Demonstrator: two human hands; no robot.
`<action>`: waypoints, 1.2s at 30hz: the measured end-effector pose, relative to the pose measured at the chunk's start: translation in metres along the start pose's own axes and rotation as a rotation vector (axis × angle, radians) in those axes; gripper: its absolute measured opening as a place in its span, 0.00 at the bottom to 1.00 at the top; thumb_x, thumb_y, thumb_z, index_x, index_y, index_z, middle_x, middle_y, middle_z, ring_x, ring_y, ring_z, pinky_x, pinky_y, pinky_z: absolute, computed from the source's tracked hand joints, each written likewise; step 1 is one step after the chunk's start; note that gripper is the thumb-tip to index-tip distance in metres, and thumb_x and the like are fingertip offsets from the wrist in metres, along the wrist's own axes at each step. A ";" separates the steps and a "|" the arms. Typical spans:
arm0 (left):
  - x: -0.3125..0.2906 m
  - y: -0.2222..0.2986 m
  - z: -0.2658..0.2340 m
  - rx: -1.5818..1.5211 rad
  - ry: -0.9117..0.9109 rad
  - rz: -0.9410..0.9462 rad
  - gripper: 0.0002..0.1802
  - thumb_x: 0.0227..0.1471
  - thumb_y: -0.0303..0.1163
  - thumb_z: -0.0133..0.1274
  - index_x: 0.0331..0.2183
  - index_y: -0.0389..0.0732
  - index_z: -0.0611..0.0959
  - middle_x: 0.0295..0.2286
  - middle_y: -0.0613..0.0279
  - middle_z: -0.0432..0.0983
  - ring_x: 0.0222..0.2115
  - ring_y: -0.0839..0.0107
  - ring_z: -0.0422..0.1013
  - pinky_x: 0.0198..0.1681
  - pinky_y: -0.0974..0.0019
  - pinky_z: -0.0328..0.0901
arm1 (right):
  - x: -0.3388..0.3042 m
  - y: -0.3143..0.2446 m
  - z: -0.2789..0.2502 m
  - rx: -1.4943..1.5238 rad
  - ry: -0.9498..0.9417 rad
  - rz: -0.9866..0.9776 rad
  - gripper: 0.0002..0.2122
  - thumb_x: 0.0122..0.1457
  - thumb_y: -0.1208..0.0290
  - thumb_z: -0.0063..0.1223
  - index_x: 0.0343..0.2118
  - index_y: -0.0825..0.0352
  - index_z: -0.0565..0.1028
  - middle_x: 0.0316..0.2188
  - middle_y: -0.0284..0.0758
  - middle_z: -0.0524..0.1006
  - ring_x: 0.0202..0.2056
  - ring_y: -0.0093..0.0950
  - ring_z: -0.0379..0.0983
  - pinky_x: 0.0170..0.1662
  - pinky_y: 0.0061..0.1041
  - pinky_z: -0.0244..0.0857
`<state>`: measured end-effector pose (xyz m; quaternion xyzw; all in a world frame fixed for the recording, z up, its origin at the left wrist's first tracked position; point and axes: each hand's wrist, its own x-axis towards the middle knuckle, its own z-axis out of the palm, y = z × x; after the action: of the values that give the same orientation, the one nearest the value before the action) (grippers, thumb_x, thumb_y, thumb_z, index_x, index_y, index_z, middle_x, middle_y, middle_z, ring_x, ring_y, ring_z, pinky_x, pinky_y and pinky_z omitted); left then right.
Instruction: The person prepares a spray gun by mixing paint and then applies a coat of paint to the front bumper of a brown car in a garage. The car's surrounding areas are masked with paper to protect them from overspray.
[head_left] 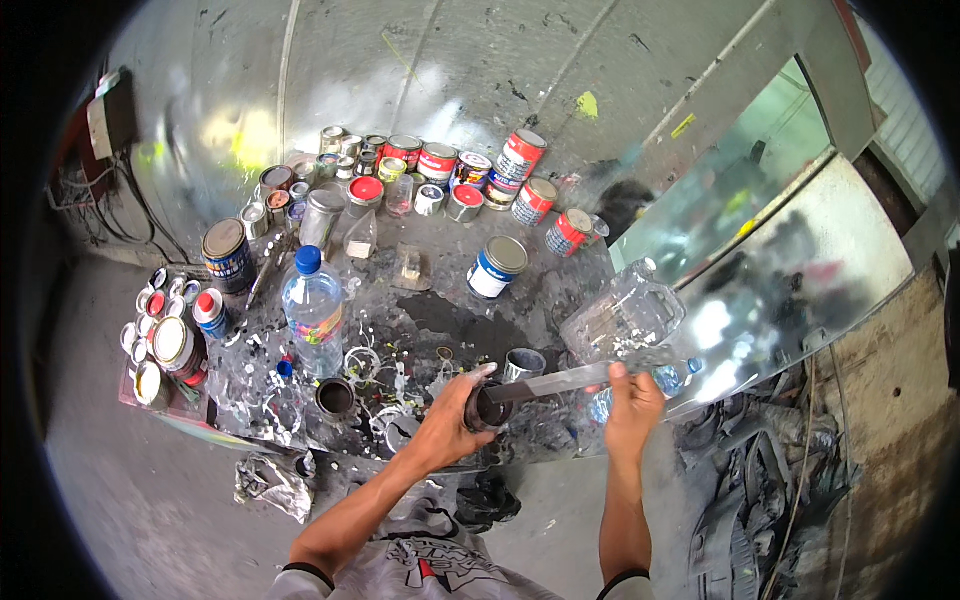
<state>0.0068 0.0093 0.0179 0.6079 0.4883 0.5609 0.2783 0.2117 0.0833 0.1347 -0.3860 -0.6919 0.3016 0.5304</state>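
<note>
Near the front edge of the table my left hand [447, 425] is wrapped round a small dark can [487, 410]. Between the fingers and thumb of my right hand [633, 402] is one end of a long flat grey stirring strip [562, 381]. The strip's other end reaches the can's mouth; its tip is hard to make out. Just behind the strip stands a small open grey can [524, 363]. To the left of my left hand, another open can [336, 399] has dark contents.
A water bottle [314, 320] with a blue cap stands left. A clear jug [627, 312] and a smaller bottle [672, 375] are by my right hand. A blue-and-white can [497, 267] stands mid-table. Several paint cans [437, 163] line the back; more crowd the left corner.
</note>
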 end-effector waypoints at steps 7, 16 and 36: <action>0.010 0.010 0.008 0.173 0.028 0.068 0.47 0.33 0.25 0.69 0.57 0.38 0.68 0.48 0.48 0.71 0.50 0.50 0.68 0.56 0.56 0.62 | 0.001 0.027 0.027 -0.279 -0.180 -0.049 0.11 0.64 0.68 0.54 0.29 0.72 0.74 0.21 0.33 0.78 0.23 0.18 0.73 0.28 0.21 0.65; 0.027 0.044 0.013 0.143 -0.025 0.003 0.50 0.35 0.27 0.70 0.59 0.35 0.64 0.49 0.45 0.71 0.51 0.50 0.69 0.55 0.55 0.63 | 0.023 0.030 -0.007 0.277 -0.008 0.213 0.11 0.67 0.67 0.49 0.31 0.70 0.75 0.24 0.31 0.78 0.24 0.16 0.71 0.29 0.19 0.64; 0.029 0.056 0.014 -0.099 -0.130 0.025 0.52 0.33 0.29 0.72 0.59 0.36 0.63 0.48 0.48 0.71 0.49 0.60 0.71 0.54 0.59 0.65 | 0.033 -0.047 -0.024 0.052 0.007 0.111 0.12 0.66 0.66 0.52 0.30 0.71 0.75 0.22 0.29 0.77 0.24 0.15 0.71 0.29 0.19 0.64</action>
<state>0.0332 0.0177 0.0764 0.6346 0.4331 0.5473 0.3319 0.2201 0.0870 0.1964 -0.4110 -0.6596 0.3470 0.5249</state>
